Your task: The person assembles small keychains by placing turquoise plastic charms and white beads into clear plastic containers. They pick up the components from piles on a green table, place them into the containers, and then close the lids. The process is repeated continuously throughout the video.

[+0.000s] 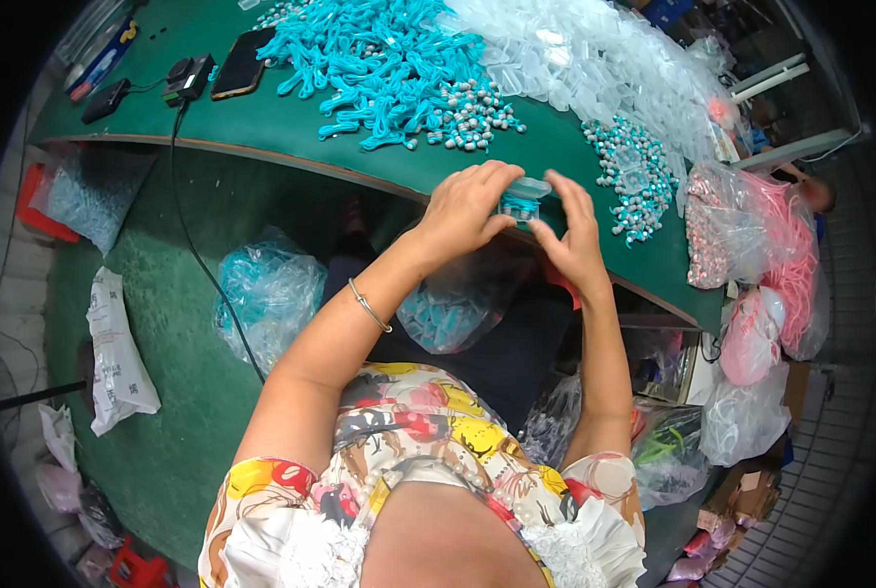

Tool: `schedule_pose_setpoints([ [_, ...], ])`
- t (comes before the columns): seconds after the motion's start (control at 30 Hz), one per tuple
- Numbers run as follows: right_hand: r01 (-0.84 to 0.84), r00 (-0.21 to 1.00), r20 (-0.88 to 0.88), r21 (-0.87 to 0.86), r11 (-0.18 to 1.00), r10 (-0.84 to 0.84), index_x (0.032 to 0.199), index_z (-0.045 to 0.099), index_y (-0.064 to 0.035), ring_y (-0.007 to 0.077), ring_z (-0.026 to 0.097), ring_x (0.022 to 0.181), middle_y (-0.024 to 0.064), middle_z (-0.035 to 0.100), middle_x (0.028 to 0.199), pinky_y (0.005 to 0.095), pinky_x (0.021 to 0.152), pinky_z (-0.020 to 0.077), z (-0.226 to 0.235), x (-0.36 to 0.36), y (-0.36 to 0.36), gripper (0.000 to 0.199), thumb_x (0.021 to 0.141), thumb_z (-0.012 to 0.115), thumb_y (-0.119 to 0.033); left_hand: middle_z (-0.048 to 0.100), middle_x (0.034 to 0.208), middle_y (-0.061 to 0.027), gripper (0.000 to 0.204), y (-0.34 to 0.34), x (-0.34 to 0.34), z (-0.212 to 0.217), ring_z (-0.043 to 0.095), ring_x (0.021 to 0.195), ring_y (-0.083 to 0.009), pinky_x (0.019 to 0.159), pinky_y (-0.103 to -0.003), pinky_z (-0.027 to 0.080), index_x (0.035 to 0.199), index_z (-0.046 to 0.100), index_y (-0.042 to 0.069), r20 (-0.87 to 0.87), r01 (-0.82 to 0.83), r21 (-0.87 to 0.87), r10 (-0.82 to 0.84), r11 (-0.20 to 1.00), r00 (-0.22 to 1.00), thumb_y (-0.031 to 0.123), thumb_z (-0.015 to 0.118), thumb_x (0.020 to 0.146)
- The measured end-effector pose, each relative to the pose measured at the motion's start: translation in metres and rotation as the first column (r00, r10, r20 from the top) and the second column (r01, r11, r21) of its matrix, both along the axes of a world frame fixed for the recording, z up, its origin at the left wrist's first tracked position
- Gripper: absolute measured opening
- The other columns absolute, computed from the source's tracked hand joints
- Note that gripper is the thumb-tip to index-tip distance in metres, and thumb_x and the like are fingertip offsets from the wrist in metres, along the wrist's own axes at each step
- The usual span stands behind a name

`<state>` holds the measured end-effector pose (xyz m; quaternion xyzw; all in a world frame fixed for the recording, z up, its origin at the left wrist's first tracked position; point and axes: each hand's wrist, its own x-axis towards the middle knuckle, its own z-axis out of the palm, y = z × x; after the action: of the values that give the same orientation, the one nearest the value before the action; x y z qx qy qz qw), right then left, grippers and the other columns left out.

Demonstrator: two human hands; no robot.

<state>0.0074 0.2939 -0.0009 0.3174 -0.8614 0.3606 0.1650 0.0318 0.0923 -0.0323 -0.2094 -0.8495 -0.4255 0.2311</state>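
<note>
The case (pixel 530 186) is clear, contents (pixel 519 206) turquoise, table (pixel 251 120) green.

Green table (pixel 281 122): turquoise cord bundles (pixel 379 59), clear plastic cases (pixel 580 54), grey-turquoise bead pile (pixel 631 181), dark phone (pixel 243 65).

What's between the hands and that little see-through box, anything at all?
Nothing visible. The left hand holds the little see-through box; the right hand is close beside it, though whether it touches is unclear.

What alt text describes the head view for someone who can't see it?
The left hand holds a small clear box with turquoise contents, the right hand close beside it, near a green table. Across the table lie heaped turquoise cords, beads and clear plastic pieces.
</note>
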Motion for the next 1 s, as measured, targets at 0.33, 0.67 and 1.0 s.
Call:
schedule_pose_setpoints([
  [0.33, -0.145, 0.989, -0.019, 0.047, 0.988, 0.146, 0.107, 0.064, -0.001, 0.0329, 0.063, 0.093, 0.0152, 0.065, 0.102, 0.039, 0.079, 0.0518, -0.01, -0.013, -0.002, 0.029, 0.08, 0.072, -0.005, 0.058, 0.096, -0.0121, 0.027, 0.0, -0.003, -0.007, 0.061, 0.087, -0.0335, 0.074, -0.044, 0.05, 0.102, 0.062, 0.003, -0.117, -0.012, -0.006, 0.011, 1.0, 0.993, 0.02, 0.071, 0.083],
  [0.67, -0.227, 0.932, 0.267, -0.089, 0.97, 0.243, 0.099, 0.067, -0.0011, 0.0168, 0.058, 0.071, 0.0067, 0.061, 0.084, 0.0304, 0.063, 0.0463, -0.004, -0.012, -0.016, 0.016, 0.086, 0.069, -0.009, 0.059, 0.088, -0.015, 0.017, -0.012, 0.003, -0.009, 0.061, 0.077, -0.0354, 0.066, -0.042, 0.05, 0.094, 0.064, 0.001, -0.016, 0.026, 0.093, -0.025, 0.995, 1.0, 0.015, 0.069, 0.087],
  [1.0, 0.126, 0.908, -0.416, 0.159, 0.979, -0.049, 0.093, 0.071, -0.0097, 0.0325, 0.063, 0.086, 0.0104, 0.064, 0.089, 0.0429, 0.079, 0.0507, -0.009, -0.163, -0.068, 0.014, 0.081, 0.065, -0.005, 0.058, 0.093, -0.0103, 0.027, 0.027, 0.045, -0.028, 0.061, 0.082, -0.029, 0.07, -0.04, 0.051, 0.099, 0.063, 0.006, -0.084, 0.237, -0.131, -0.249, 0.963, 0.965, 0.024, 0.073, 0.081],
])
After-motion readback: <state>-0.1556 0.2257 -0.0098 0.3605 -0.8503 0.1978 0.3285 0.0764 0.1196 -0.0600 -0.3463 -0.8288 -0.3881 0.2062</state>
